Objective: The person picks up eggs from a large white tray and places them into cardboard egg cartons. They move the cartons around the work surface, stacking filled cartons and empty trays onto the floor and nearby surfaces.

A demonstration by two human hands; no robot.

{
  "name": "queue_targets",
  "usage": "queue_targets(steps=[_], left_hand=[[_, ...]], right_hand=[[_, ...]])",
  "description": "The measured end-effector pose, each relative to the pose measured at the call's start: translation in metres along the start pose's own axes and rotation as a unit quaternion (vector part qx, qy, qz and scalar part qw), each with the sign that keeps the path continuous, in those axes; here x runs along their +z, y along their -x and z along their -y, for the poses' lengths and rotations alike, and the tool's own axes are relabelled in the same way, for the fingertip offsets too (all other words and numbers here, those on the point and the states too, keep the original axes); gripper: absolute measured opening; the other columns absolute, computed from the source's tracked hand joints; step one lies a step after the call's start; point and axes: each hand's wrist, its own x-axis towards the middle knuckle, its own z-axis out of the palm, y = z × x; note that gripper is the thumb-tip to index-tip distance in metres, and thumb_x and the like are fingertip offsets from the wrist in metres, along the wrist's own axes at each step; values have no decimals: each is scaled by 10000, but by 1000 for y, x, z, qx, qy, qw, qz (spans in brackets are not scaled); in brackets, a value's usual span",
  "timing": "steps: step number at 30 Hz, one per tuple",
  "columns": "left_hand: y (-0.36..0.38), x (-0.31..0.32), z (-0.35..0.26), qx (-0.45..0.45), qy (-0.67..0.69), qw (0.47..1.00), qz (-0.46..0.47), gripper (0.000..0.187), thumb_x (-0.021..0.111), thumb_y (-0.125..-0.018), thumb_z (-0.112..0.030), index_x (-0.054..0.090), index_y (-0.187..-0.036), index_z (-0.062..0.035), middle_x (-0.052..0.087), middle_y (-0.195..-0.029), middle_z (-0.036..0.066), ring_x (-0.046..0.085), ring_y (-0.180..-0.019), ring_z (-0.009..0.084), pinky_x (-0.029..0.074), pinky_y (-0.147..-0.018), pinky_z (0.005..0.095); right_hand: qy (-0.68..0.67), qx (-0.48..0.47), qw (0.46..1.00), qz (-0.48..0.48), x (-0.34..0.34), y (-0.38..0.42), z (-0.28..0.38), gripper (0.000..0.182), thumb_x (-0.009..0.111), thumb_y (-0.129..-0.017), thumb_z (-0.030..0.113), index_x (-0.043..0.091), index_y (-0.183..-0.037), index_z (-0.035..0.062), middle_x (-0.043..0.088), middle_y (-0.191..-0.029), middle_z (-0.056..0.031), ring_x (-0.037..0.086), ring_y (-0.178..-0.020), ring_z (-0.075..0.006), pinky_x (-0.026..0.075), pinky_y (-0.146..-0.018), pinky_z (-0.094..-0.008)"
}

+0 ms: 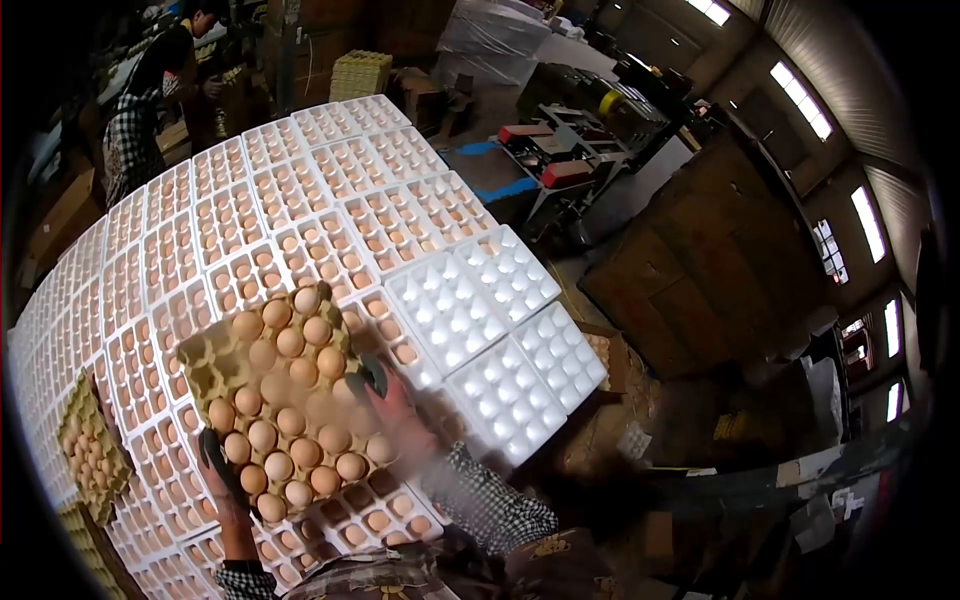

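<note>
A pulp egg tray (205, 375) full of brown eggs (290, 421), with several bare cups at its upper left, is held above the foam trays. My left hand (222, 480) is closed on its lower left edge, dark covering on the fingers. My right hand (398, 408), blurred and also dark at the fingers, grips the right edge. Part of the tray's middle is smeared. Under it and to the left, white foam trays (230, 275) hold eggs in their cups. White foam pieces with rounded bumps (505, 340) lie to the right of my right hand.
Another pulp tray of eggs (92, 450) sits at the far left. A person (150, 100) in a checked sleeve stands at upper left. Stacked pulp trays (360, 78) are behind the foam trays. A machine with red parts (565, 150) and a large brown stack (705, 250) stand to the right.
</note>
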Motion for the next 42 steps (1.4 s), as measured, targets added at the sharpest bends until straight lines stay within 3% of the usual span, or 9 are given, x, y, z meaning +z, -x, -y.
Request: queue_targets(steps=[11, 19, 23, 26, 32, 34, 36, 38, 42], left_hand=[[146, -154, 89, -11, -260, 959, -116, 418, 536, -979, -284, 567, -1290, -7, 626, -1199, 110, 601, -1040, 218, 470, -920, 340], [254, 48, 6, 276, -702, 639, 146, 519, 781, -725, -196, 597, -1206, -134, 599, -1174, 127, 618, -1011, 302, 498, -886, 405], [259, 43, 10, 132, -461, 875, 71, 530, 746, -792, -171, 545, -1274, -81, 570, -1242, 93, 576, -1124, 229, 465, -966, 344], [255, 28, -9, 6, -69, 997, 26, 395, 658, -883, -124, 541, -1245, -21, 579, -1193, 49, 568, -1073, 126, 485, -915, 279], [207, 63, -9, 204, -783, 569, 147, 473, 765, -734, -236, 607, -1161, -107, 582, -1157, 132, 620, -970, 298, 509, -849, 407], [194, 52, -15, 167, -704, 676, 140, 472, 757, -739, -240, 610, -1173, -130, 574, -1165, 133, 615, -985, 296, 511, -844, 403], [189, 48, -19, 108, -607, 775, 137, 471, 749, -744, -245, 612, -1185, -152, 566, -1174, 134, 610, -1000, 294, 513, -839, 399], [179, 53, -32, 188, -693, 688, 101, 478, 738, -745, -248, 613, -1205, -200, 558, -1169, 137, 604, -1015, 295, 515, -837, 391], [161, 70, -33, 213, -802, 521, 201, 481, 750, -721, -268, 622, -1184, -244, 550, -1147, 141, 609, -1021, 269, 528, -792, 380]], right_hand=[[-223, 202, 917, 262, -31, 121, 16, 514, 632, -948, 264, 492, -1360, -10, 608, -1253, -120, 562, -1093, -170, 450, -933, -304], [283, -318, 797, 428, -83, 152, 61, 567, 815, -667, 274, 627, -1186, 145, 551, -1186, -128, 549, -1104, -289, 402, -977, -417], [-154, 71, 888, 427, -90, 130, 37, 352, 706, -800, 191, 611, -1099, 30, 634, -940, -64, 616, -954, -239, 513, -803, -340], [-458, 387, 720, 350, -101, 120, 39, 286, 587, -895, 184, 590, -1115, 2, 610, -963, -69, 610, -841, -157, 504, -775, -262], [3, -154, 913, 378, -53, 126, 57, 217, 703, -801, 89, 617, -983, 10, 646, -959, -71, 628, -832, -178, 506, -760, -292], [-158, 123, 884, 423, -59, 122, 63, 155, 628, -848, 93, 626, -984, 18, 664, -946, -103, 635, -783, -234, 511, -773, -319], [-37, -233, 933, 271, -57, 125, 28, 197, 511, -960, 125, 628, -985, -31, 666, -913, -80, 638, -854, -136, 529, -733, -283], [-282, 225, 884, 298, -61, 129, 54, 205, 513, -968, 141, 639, -987, -20, 670, -919, -85, 645, -870, -144, 527, -759, -277], [332, -266, 872, 244, -41, 146, 81, 371, 764, -743, 268, 667, -1069, 119, 603, -1015, -95, 643, -894, -282, 532, -800, -376]])
